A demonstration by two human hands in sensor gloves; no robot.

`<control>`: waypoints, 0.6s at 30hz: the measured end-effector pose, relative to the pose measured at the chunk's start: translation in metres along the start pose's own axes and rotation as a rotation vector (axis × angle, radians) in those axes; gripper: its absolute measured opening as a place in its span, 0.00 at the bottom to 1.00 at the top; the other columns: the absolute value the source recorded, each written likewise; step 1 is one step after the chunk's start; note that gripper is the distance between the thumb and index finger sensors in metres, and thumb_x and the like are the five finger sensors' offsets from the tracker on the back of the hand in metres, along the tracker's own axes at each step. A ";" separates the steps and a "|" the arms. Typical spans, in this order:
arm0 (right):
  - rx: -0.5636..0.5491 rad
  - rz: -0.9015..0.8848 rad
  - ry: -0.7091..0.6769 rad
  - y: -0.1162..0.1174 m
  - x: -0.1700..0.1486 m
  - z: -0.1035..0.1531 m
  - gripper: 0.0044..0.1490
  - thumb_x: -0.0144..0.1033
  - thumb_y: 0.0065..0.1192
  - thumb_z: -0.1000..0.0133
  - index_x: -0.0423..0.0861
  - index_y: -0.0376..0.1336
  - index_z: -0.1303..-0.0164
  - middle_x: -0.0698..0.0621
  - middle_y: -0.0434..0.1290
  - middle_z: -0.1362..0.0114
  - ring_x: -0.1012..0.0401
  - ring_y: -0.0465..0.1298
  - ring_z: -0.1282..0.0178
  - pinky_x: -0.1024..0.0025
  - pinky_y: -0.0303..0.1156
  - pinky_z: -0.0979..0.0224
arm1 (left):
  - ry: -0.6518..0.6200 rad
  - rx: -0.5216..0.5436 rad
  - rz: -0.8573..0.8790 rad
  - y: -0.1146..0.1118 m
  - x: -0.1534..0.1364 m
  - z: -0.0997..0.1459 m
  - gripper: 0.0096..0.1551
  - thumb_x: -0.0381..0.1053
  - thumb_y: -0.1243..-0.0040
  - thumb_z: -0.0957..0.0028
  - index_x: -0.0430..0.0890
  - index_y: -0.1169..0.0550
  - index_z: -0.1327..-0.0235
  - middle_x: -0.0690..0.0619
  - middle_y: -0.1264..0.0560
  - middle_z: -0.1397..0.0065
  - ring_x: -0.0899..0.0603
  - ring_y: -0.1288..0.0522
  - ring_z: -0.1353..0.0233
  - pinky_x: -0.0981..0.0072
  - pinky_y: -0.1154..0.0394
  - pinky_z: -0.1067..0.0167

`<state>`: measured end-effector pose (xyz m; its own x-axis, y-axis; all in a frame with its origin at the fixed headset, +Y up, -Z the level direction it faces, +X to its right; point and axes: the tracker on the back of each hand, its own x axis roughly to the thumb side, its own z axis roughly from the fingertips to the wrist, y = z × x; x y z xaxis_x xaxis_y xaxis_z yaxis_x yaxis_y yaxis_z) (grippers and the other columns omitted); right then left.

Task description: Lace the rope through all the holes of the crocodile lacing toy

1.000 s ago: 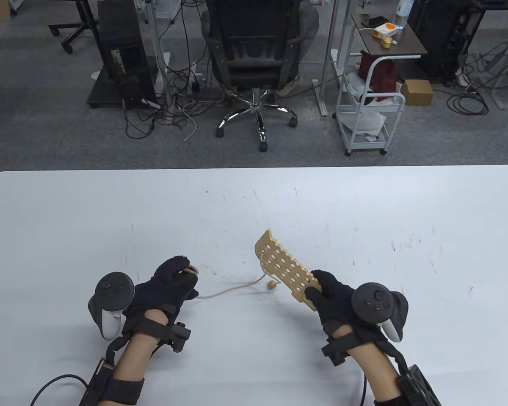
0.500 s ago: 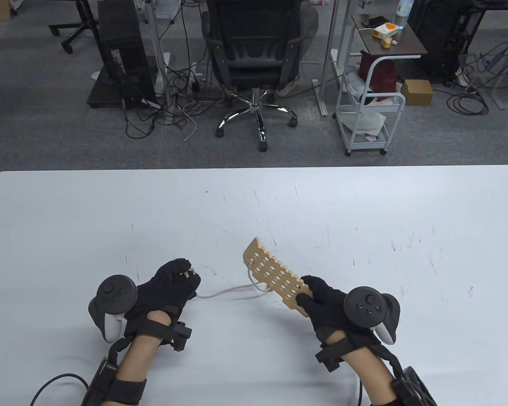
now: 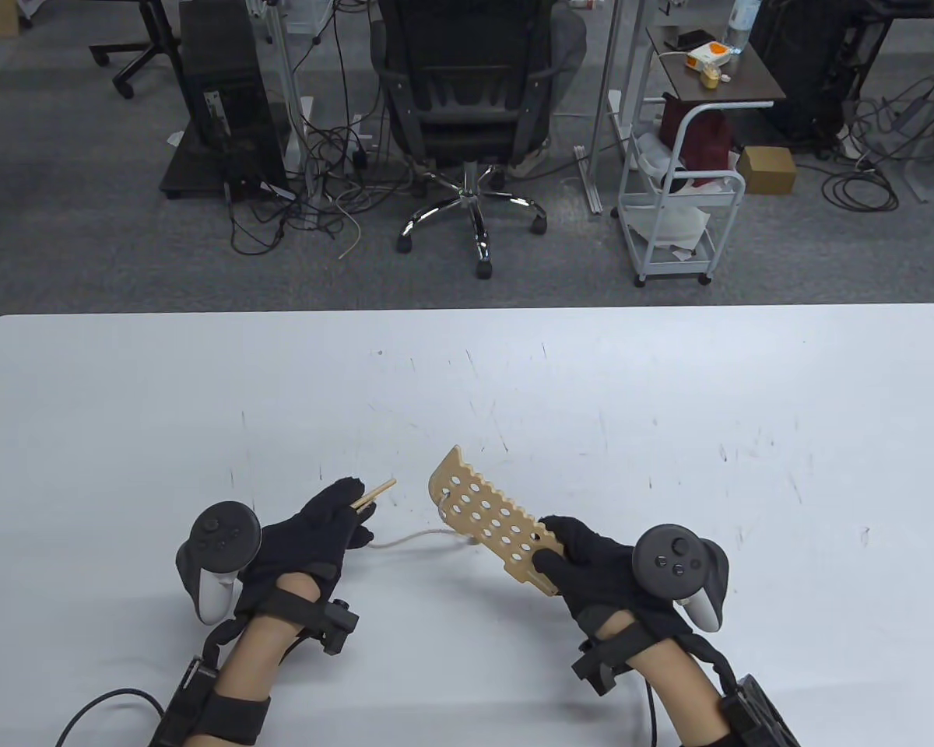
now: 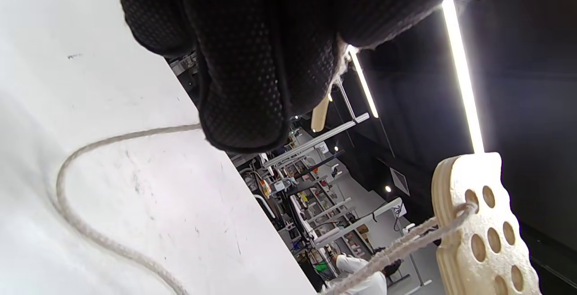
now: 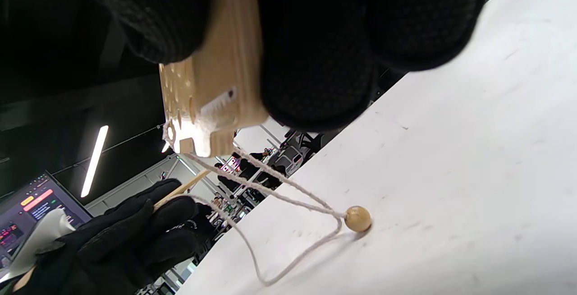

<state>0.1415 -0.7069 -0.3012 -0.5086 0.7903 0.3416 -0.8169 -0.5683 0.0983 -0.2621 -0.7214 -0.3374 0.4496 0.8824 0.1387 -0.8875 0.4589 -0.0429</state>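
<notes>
My right hand [image 3: 584, 556] grips one end of the wooden crocodile lacing board [image 3: 482, 520], full of holes, and holds it tilted above the table; it also shows in the right wrist view [image 5: 212, 101]. My left hand [image 3: 335, 517] pinches the wooden needle [image 3: 375, 493] at the rope's end, its tip pointing toward the board. The beige rope [image 3: 416, 537] runs from my left hand to a hole near the board's far end [image 4: 460, 207]. A wooden bead [image 5: 357, 218] at the rope's other end rests on the table under the board.
The white table [image 3: 669, 405] is scuffed with small dark marks. Beyond its far edge stand an office chair [image 3: 467, 101], a white cart [image 3: 677, 194] and cables on the floor.
My right hand has moved the board left and toward me, covering the bead in the table view. My left hand has turned so the needle now sticks out toward the board.
</notes>
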 end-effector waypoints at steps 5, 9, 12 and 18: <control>0.040 -0.034 -0.023 0.003 0.001 -0.001 0.31 0.45 0.66 0.46 0.46 0.63 0.35 0.49 0.80 0.47 0.56 0.84 0.59 0.54 0.77 0.48 | 0.011 -0.039 0.074 -0.002 -0.005 -0.002 0.30 0.56 0.39 0.51 0.49 0.28 0.35 0.60 0.14 0.41 0.52 0.08 0.47 0.55 0.23 0.34; 0.071 -0.049 -0.039 0.005 0.001 -0.001 0.31 0.45 0.66 0.46 0.47 0.63 0.35 0.49 0.80 0.47 0.56 0.84 0.59 0.54 0.77 0.48 | 0.009 -0.097 0.183 -0.006 -0.009 -0.004 0.27 0.55 0.38 0.52 0.54 0.25 0.38 0.61 0.14 0.42 0.52 0.08 0.46 0.54 0.24 0.33; 0.097 -0.060 -0.053 0.008 0.002 -0.002 0.31 0.45 0.66 0.46 0.47 0.63 0.35 0.49 0.80 0.47 0.56 0.84 0.59 0.54 0.77 0.48 | 0.013 -0.129 0.272 -0.010 -0.011 -0.004 0.25 0.55 0.37 0.52 0.58 0.23 0.40 0.61 0.13 0.43 0.53 0.08 0.51 0.56 0.23 0.34; 0.140 -0.081 -0.075 0.012 0.003 -0.002 0.31 0.45 0.66 0.46 0.47 0.64 0.35 0.49 0.80 0.47 0.56 0.84 0.59 0.54 0.77 0.48 | 0.037 -0.166 0.421 -0.014 -0.015 -0.005 0.24 0.55 0.36 0.53 0.61 0.21 0.41 0.62 0.12 0.44 0.54 0.11 0.55 0.56 0.24 0.34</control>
<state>0.1296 -0.7108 -0.3013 -0.4164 0.8184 0.3959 -0.8058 -0.5339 0.2561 -0.2559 -0.7412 -0.3435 0.0588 0.9975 0.0398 -0.9668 0.0668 -0.2467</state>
